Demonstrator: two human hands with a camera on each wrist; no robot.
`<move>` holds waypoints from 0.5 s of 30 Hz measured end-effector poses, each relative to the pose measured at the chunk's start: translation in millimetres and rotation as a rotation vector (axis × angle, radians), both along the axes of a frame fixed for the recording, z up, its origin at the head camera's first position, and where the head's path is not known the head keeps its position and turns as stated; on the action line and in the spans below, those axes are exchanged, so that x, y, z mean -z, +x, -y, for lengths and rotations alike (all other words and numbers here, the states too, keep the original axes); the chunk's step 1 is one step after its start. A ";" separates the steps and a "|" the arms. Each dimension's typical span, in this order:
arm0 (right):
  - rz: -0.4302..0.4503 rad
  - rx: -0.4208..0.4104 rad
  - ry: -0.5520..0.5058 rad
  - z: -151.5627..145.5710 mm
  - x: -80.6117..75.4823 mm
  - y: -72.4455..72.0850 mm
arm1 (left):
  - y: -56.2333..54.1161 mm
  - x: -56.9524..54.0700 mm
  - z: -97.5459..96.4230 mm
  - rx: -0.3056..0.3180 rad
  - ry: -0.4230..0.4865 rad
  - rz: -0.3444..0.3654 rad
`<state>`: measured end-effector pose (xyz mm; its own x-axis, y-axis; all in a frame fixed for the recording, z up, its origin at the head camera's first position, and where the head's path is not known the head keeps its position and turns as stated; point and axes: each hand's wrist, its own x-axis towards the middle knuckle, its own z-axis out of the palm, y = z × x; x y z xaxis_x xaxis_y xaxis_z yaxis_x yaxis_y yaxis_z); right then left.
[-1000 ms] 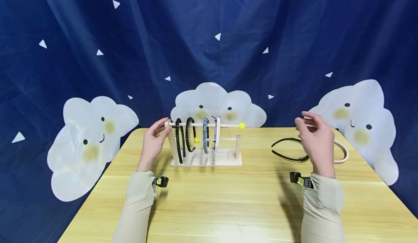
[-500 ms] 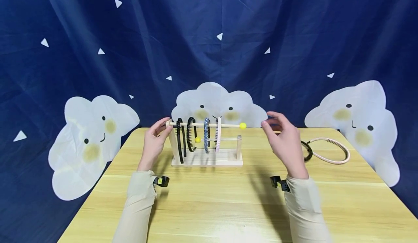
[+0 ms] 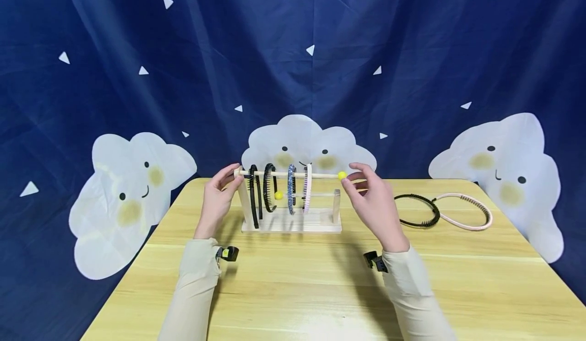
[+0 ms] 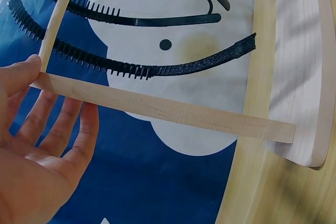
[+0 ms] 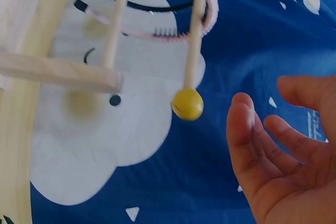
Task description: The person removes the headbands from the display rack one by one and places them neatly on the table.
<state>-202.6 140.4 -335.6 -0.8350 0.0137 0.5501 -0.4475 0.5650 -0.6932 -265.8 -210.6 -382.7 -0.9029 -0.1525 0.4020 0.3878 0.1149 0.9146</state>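
Note:
A wooden headband rack (image 3: 320, 222) stands at the centre of the table in the head view. My left hand (image 3: 215, 198) pinches the top of its left post (image 4: 168, 107), thumb at the rod's end and fingers behind the wood. From the upper rod hang two black toothed headbands (image 3: 254, 201), a blue glittery headband (image 3: 290, 191) and a pale pink headband (image 3: 309, 191). My right hand (image 3: 377, 208) holds nothing, its fingers loosely bent beside the yellow ball (image 5: 188, 104) at the rod's free end. The right wrist view shows a gap between ball and fingertips.
A black headband (image 3: 432, 216) and a pale pink headband (image 3: 486, 216) lie on the wooden table (image 3: 293, 290) to the right. A second, lower rod ends in another yellow ball (image 3: 279, 195). A dark blue curtain (image 3: 293, 51) with clouds hangs behind.
My right hand has moved left from above the loose headbands to the rod's yellow end ball, uncovering both headbands. The left hand has stayed at the post.

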 end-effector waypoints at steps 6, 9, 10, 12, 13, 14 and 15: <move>0.009 -0.033 0.006 16.2 8.0 -2.1 | -1.0 0.0 0.5 0.013 0.006 0.004; 0.014 -0.049 0.007 25.3 12.5 -3.0 | 1.0 -3.0 0.1 0.018 0.013 0.020; 0.014 -0.055 0.007 28.3 14.3 -3.4 | 2.4 -4.8 -0.4 0.018 0.011 0.025; 0.011 -0.066 0.017 34.4 18.1 -4.0 | 6.9 -10.3 -2.4 0.019 0.007 0.035; 0.009 -0.073 0.022 37.3 20.2 -4.4 | 9.1 -12.9 -3.4 0.018 0.004 0.040; 0.006 -0.080 0.027 40.2 22.1 -4.6 | 10.8 -15.2 -4.2 0.017 -0.001 0.041; 0.002 -0.084 0.033 43.0 24.2 -5.0 | 12.8 -17.4 -5.0 0.021 -0.004 0.039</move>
<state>-207.6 97.4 -359.8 -0.8337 -0.0747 0.5472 -0.4929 0.5475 -0.6762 -253.0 -205.6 -365.3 -0.9209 -0.1322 0.3668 0.3540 0.1107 0.9287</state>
